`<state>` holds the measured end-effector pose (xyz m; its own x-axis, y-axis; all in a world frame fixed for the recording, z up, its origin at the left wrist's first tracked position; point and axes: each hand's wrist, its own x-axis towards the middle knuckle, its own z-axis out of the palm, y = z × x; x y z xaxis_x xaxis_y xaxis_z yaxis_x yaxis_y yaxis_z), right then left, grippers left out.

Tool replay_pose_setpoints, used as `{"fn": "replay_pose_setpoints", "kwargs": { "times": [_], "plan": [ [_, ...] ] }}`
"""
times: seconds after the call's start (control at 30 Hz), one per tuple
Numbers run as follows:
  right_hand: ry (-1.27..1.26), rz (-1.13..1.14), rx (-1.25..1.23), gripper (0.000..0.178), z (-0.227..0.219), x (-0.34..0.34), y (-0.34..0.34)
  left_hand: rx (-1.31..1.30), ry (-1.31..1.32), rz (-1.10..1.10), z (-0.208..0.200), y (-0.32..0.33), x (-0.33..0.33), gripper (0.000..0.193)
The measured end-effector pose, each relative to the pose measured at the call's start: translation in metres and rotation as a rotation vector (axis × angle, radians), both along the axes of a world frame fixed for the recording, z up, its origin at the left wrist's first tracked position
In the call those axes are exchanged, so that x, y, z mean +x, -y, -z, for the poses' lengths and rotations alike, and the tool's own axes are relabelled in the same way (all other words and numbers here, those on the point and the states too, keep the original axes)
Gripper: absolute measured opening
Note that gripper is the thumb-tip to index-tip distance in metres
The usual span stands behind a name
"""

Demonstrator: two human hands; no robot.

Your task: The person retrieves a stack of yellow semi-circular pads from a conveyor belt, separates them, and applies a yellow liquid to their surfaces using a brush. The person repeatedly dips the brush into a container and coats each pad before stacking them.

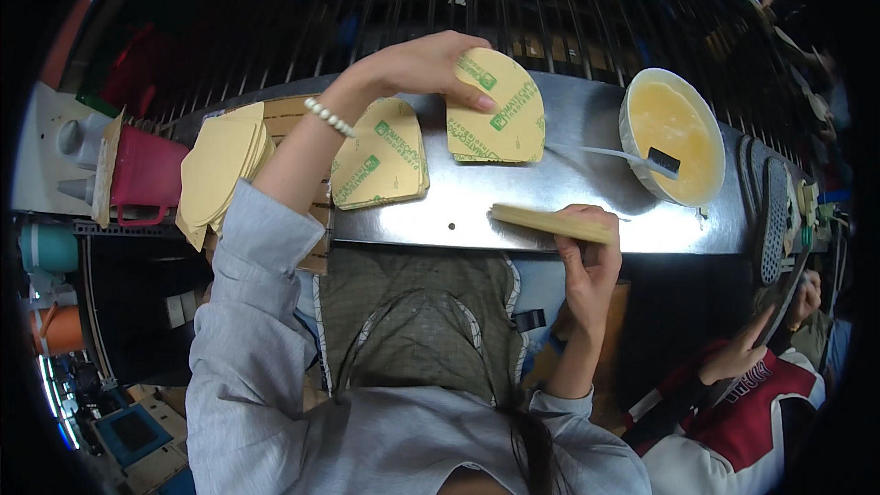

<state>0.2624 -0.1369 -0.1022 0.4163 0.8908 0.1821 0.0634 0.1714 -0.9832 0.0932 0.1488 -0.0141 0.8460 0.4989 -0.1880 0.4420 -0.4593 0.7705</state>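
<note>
My left hand (423,64) reaches across the metal counter (568,188) and pinches the top of a tan, rounded insole-shaped piece with green print (500,115), which lies on the counter. My right hand (587,252) grips a stack of the same tan pieces (550,222), seen edge-on at the counter's near edge. A second fanned pile of printed pieces (380,156) lies just left of the one I touch.
A stack of plain tan pieces (220,170) sits on the far left beside a red container (142,174). A white bowl of yellow glue (674,133) holds a brush (632,158) at right. Another person (733,394) sits at lower right holding a sole. Metal bars run behind.
</note>
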Motion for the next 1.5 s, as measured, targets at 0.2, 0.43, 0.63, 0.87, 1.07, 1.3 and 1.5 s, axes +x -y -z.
{"fn": "replay_pose_setpoints", "kwargs": {
  "times": [0.2,0.43,0.63,0.87,1.07,1.3,1.5],
  "plan": [
    [-0.292,0.084,-0.006,0.048,-0.005,-0.016,-0.004,-0.263,0.243,-0.129,-0.004,0.025,-0.039,0.038],
    [-0.939,-0.172,0.183,0.057,-0.02,-0.009,-0.005,-0.201,0.467,-0.021,-0.017,0.039,-0.054,0.02],
    [-0.8,-0.174,0.024,0.057,-0.039,-0.032,-0.019,-0.308,0.357,0.17,-0.02,0.052,-0.044,0.022],
    [-0.587,-0.152,-0.073,0.059,-0.043,-0.045,-0.034,-0.334,0.333,0.08,0.001,0.067,-0.043,0.01],
    [-0.264,-0.093,-0.064,0.068,-0.036,-0.046,-0.037,-0.735,0.54,-0.162,-0.006,0.092,-0.054,0.051],
    [0.29,0.057,0.112,0.034,-0.017,-0.041,-0.028,0.233,0.752,-0.434,-0.062,0.124,-0.131,0.048],
    [0.0,0.096,-0.069,0.056,-0.003,-0.048,-0.051,0.673,0.618,-1.058,-0.081,0.165,-0.224,0.041]
  ]
}}
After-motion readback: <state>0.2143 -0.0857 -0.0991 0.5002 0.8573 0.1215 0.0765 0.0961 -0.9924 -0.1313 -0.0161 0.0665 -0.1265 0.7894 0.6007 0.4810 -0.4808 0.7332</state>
